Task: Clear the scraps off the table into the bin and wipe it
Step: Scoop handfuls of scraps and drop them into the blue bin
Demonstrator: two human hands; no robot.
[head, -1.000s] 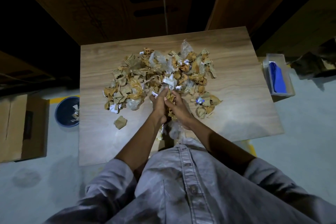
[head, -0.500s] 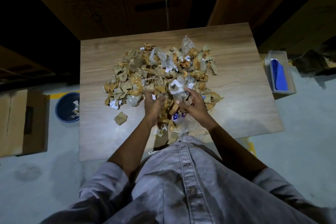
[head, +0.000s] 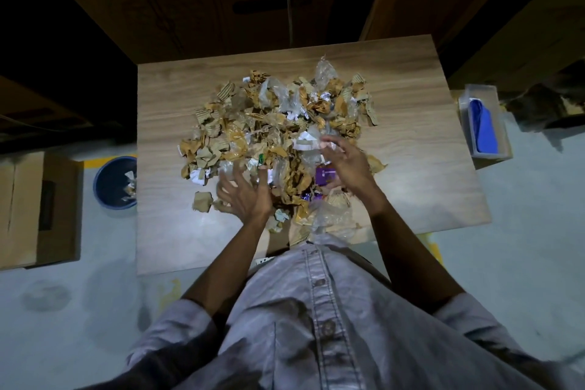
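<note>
**A:** Why's the bin down on the floor, left of the worktop?

**B:** Handy for the drop, I'd say. It sits just off that edge, and a few bits lie in it already.

**A:** And the hands?

**B:** The left hand is spread wide, fingers apart, at the near left fringe of the scraps, close to one stray brown piece. It has nothing in it that I can see, though it's blurred.

**A:** The other?

**B:** The right hand is open too, fingers loosely bent, over the pile's near right side, by a purple wrapper. It grips nothing. Set either side like that, I reckon they mean to gather a heap between them.

**A:** So the pile's all on the worktop?

**B:** Heaped mid-board, yes. The blue cloth lies in a clear tub off the right edge, likely kept there for the wipe.
</note>
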